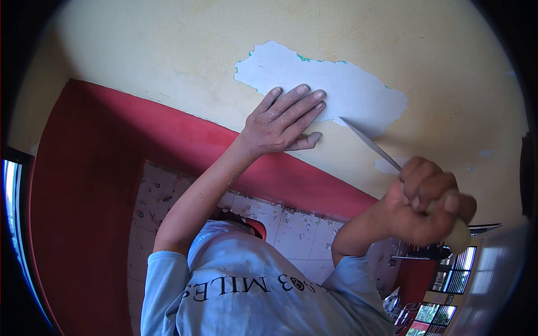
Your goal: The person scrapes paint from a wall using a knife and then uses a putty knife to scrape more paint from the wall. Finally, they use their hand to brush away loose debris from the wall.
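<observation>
A patch of bare white surface with ragged, partly green edges shows where the cream paint is gone from the wall. My left hand lies on the lower left of this patch, fingers stretched out and dusty, thumb apart. My right hand is closed around the pale yellowish handle of a scraper. Its thin metal blade points up and left, with the tip at the patch's lower edge, to the right of my left hand. The blade is seen nearly edge-on.
A red painted band runs along the lower wall. Paint chips litter the tiled floor. A smaller bare spot lies below the big patch. Windows and furniture stand at the lower right; another window is at the far left.
</observation>
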`<state>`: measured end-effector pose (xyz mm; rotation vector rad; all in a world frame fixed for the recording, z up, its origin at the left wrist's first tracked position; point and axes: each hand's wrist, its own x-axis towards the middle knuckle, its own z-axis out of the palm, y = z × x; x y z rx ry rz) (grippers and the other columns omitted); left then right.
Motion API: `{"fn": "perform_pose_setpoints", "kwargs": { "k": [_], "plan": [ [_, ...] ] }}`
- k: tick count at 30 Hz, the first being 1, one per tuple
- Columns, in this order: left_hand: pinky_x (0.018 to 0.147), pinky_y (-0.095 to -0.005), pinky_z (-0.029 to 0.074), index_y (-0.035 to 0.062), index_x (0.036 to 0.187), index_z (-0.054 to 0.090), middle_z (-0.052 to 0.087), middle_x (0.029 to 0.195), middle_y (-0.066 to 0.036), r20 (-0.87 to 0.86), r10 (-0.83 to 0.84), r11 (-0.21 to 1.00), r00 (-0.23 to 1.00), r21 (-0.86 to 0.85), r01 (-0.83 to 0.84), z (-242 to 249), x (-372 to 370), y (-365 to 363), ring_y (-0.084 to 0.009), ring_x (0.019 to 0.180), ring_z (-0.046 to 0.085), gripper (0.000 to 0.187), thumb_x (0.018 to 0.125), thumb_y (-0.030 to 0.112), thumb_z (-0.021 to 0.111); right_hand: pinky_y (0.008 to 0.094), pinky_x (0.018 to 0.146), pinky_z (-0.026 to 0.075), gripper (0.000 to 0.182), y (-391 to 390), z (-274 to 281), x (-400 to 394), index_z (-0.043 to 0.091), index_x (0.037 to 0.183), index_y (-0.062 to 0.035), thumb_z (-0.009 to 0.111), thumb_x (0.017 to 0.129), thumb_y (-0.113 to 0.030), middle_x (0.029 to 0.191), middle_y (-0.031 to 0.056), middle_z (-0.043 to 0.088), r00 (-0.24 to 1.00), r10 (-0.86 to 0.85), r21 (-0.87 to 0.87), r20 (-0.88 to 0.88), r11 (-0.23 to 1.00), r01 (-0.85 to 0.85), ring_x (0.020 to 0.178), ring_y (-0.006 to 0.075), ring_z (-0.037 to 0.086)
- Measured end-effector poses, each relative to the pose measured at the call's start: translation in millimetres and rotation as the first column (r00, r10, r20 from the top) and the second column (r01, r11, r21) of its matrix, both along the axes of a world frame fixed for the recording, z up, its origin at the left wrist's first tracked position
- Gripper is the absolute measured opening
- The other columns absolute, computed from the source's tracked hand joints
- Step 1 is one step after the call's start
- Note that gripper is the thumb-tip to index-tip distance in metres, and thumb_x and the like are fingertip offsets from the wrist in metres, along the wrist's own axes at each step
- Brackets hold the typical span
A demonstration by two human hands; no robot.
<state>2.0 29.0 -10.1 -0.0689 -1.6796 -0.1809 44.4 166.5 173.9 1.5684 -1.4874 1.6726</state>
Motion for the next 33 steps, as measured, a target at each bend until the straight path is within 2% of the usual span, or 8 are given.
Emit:
{"fn": "perform_pose_setpoints", "kwargs": {
  "k": [2,5,9,12,21,24,30,33],
  "plan": [
    [0.106,-0.0424,0.019,0.0123,0.108,0.057,0.053,0.119,-0.004,-0.005,-0.003,1.000,1.000,0.007,0.003,-1,0,1,-0.0234,0.119,0.041,0.052,0.074,0.052,0.056,0.0244,0.038,0.021,0.013,1,2,1,0.036,0.070,-0.0105,0.038,0.082,-0.009,0.047,0.0031,0.033,0.996,0.087,-0.015,-0.032,0.996,-0.087,0.037,0.0080,0.023],
    [0.106,-0.0425,0.019,0.0122,0.108,0.057,0.053,0.119,-0.004,0.011,0.003,1.000,1.000,-0.006,-0.003,-1,2,0,-0.0234,0.118,0.041,0.052,0.074,0.052,0.056,0.0245,0.037,0.021,0.011,-8,-5,1,0.036,0.071,-0.0103,0.038,0.082,-0.008,0.048,0.0035,0.034,0.994,-0.110,0.073,0.002,0.991,0.109,0.037,0.0081,0.024],
    [0.105,-0.0429,0.019,0.0122,0.108,0.057,0.053,0.119,-0.004,-0.005,-0.001,1.000,1.000,0.000,0.001,-2,1,0,-0.0233,0.118,0.042,0.052,0.074,0.051,0.056,0.0248,0.036,0.021,0.009,-3,-4,-2,0.035,0.073,-0.0072,0.037,0.081,-0.004,0.049,0.0043,0.036,0.992,0.111,0.034,-0.051,0.993,-0.110,0.037,0.0082,0.025],
    [0.105,-0.0430,0.019,0.0122,0.108,0.057,0.054,0.118,-0.004,-0.008,-0.002,1.000,1.000,-0.005,0.002,-1,0,0,-0.0233,0.117,0.043,0.051,0.074,0.051,0.056,0.0250,0.037,0.021,0.009,-9,-5,2,0.035,0.073,-0.0091,0.036,0.081,-0.006,0.049,0.0037,0.034,0.995,-0.072,0.109,-0.073,0.991,0.080,0.037,0.0082,0.024],
    [0.107,-0.0381,0.018,0.0175,0.111,0.057,0.049,0.124,0.003,0.008,-0.038,0.996,0.999,0.077,0.038,-3,2,2,-0.0153,0.120,0.040,0.043,0.079,0.046,0.052,0.0249,0.037,0.022,0.009,1,-2,-3,0.035,0.072,-0.0081,0.037,0.080,-0.005,0.049,0.0045,0.035,0.994,0.085,0.029,-0.074,0.996,-0.083,0.037,0.0082,0.025],
    [0.107,-0.0380,0.018,0.0176,0.111,0.057,0.049,0.125,0.003,0.002,-0.038,0.997,0.999,0.071,0.038,-1,1,3,-0.0154,0.120,0.040,0.043,0.079,0.046,0.052,0.0248,0.037,0.021,0.010,-9,-4,3,0.034,0.070,-0.0092,0.036,0.079,-0.005,0.049,0.0046,0.035,0.997,-0.039,0.146,-0.072,0.988,0.049,0.036,0.0079,0.024],
    [0.107,-0.0380,0.018,0.0178,0.111,0.058,0.050,0.124,0.004,0.004,-0.044,0.997,0.999,0.067,0.044,0,1,2,-0.0154,0.120,0.040,0.042,0.079,0.045,0.052,0.0246,0.037,0.020,0.012,-4,0,-1,0.032,0.069,-0.0096,0.037,0.079,-0.005,0.049,0.0054,0.036,0.992,0.036,0.201,-0.123,0.979,-0.011,0.037,0.0083,0.024],
    [0.107,-0.0396,0.018,0.0164,0.110,0.057,0.051,0.123,0.001,0.010,-0.028,0.998,1.000,0.049,0.028,-2,2,2,-0.0178,0.120,0.041,0.045,0.078,0.047,0.053,0.0245,0.037,0.020,0.009,-3,-4,-3,0.035,0.071,-0.0098,0.038,0.079,-0.006,0.049,0.0046,0.035,0.996,0.033,0.075,-0.079,0.997,-0.027,0.037,0.0083,0.024]
  ]
}}
